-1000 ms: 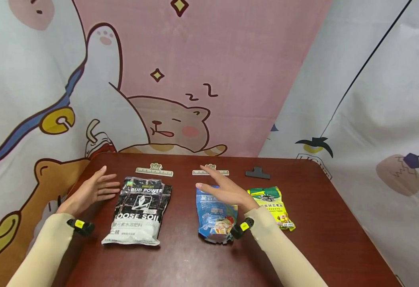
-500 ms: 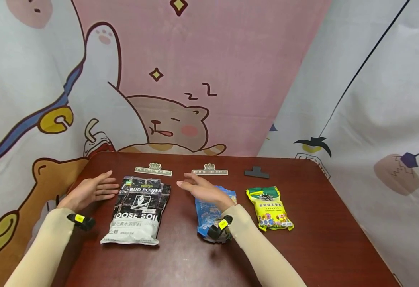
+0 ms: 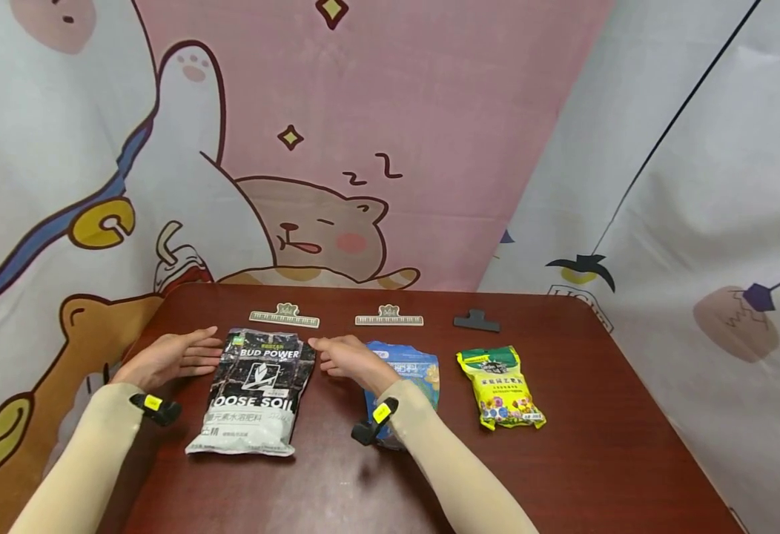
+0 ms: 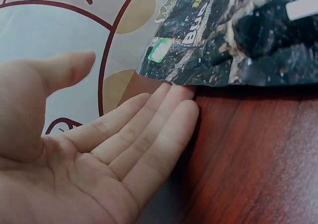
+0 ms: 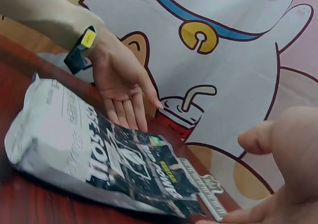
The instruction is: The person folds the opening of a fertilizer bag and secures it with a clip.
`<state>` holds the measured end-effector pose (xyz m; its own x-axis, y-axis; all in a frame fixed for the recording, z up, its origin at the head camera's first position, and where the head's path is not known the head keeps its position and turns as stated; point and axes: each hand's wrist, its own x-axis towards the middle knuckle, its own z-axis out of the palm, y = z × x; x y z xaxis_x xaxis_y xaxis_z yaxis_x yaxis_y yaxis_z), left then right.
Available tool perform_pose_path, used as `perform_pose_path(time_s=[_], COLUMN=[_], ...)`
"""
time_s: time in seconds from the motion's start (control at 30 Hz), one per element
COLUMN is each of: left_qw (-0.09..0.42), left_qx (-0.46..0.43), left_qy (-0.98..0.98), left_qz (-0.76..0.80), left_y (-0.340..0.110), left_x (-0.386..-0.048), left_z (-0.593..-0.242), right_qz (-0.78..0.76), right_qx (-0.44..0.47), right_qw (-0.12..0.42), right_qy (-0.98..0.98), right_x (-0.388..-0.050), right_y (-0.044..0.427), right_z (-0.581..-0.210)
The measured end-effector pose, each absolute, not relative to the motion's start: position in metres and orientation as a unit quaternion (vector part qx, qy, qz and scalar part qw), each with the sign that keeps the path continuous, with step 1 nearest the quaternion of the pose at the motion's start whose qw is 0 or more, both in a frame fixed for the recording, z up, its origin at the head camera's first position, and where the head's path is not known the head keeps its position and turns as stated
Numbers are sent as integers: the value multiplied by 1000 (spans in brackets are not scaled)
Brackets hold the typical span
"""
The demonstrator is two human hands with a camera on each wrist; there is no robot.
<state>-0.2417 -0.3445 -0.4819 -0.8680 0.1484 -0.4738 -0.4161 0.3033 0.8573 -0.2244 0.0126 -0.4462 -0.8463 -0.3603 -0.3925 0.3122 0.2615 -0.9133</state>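
A black and white bag (image 3: 254, 393) lies flat on the table between the two hands. On its left side is the left hand (image 3: 171, 360), fingers extended; in the left wrist view the fingertips of that hand (image 4: 119, 149) reach the edge of the black bag (image 4: 248, 40), and the tips are partly hidden. To the right of the bag, the right hand (image 3: 353, 361) hovers over the upper left of a blue bag (image 3: 413, 363), thumb and fingers apart, holding nothing. The right wrist view has the right hand (image 5: 283, 169) near the bag's (image 5: 134, 159) top end.
Behind the bags lie two piano-patterned clips (image 3: 285, 320) (image 3: 388, 320) and a dark grey clip (image 3: 476, 322). A yellow and green bag (image 3: 505, 393) rests right of the blue one. A printed curtain (image 3: 417, 148) hangs behind the table (image 3: 590, 445).
The right hand has moved left, from over the blue bag toward the black and white bag, uncovering the middle clip and the yellow bag. The left hand has barely moved.
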Motion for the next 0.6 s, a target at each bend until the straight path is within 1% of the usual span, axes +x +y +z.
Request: perform_pose_path(time_s=[0.3, 0.6], left_qw=[231, 210], left_qx=[-67, -53], left_qy=[785, 831], left_qz=[571, 513], left_y=[-340, -329], left_x=[-241, -241], left_z=[-484, -482], right_qz=[-621, -632], right_qx=[48, 76], right_qw=[273, 240], right_qy=[733, 733], right_x=[-224, -223], right_y=[-13, -22], right_z=[-461, -471])
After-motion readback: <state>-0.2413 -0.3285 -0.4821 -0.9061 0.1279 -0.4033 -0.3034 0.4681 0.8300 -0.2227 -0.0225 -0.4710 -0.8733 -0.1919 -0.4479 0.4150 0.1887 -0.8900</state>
